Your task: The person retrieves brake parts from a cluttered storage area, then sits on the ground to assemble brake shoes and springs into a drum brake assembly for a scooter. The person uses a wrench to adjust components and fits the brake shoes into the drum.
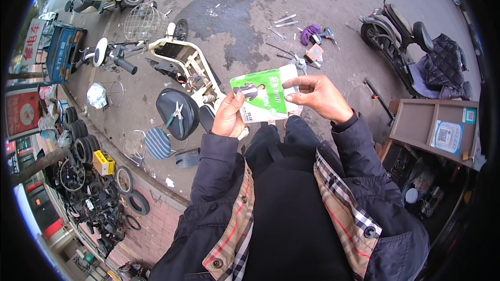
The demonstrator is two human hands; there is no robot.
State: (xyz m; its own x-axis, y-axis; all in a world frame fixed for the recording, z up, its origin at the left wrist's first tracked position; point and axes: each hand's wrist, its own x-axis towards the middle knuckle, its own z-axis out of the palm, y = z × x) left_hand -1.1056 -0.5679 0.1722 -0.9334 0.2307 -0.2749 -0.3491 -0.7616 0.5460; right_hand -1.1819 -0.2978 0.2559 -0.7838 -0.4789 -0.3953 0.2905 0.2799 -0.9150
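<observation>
Grey pavement (333,0) below, green-and-white box (265,96) between both hands (228,117) (324,99).

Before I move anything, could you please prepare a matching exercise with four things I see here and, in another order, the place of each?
Things:
1. green-and-white box
2. pliers
3. purple fabric
4. yellow box

Places:
A. on the ground, near a drill
B. near the tyres
C. in the left hand
D. on a rounded black piece

Right pairs: 1-C, 2-D, 3-A, 4-B.
</observation>
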